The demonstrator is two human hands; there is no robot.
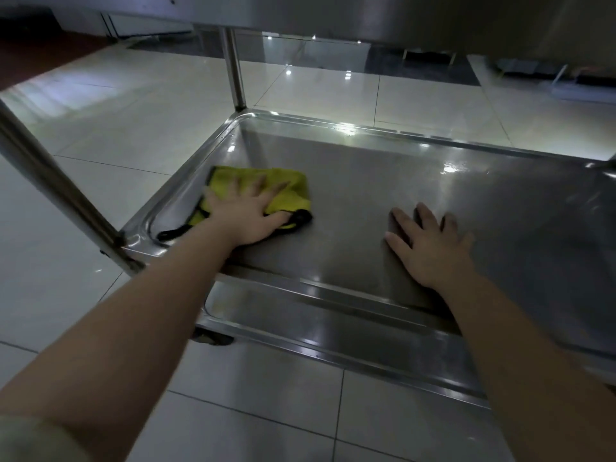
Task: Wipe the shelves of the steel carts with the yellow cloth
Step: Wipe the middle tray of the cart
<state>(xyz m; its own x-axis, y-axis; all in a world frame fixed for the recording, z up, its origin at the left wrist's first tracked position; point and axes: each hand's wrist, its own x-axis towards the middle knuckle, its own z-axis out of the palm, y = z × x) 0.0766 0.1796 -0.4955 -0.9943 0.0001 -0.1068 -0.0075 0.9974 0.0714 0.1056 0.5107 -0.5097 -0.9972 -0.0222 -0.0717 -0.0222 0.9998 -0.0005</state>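
Yellow on grey steel: the yellow cloth is found lying flat at the left end of the cart's middle shelf, just inside the raised rim. Its black edging is exposed at the near side, and a strip of it is trailed toward the near left corner. The cloth is pressed down by the left hand, which is laid palm-down on it with fingers straight and spread; nothing is gripped or pinched. The right hand is set flat on the bare steel, well apart from the cloth and nearer the shelf's middle, fingers likewise extended and splayed, with nothing held. Both forearms are stretched in over the near rim.

Bright reflections are noted along the shelf's far edge. A lower shelf is seen beneath, projecting toward the viewer. Two round steel posts are recorded: a far post upright at the far left corner, and a near post, blurred, at the near left corner. The underside of an upper shelf is seen across the top. A dark caster is partly shown under the lower shelf. The cart is stood on pale glossy floor tiles.
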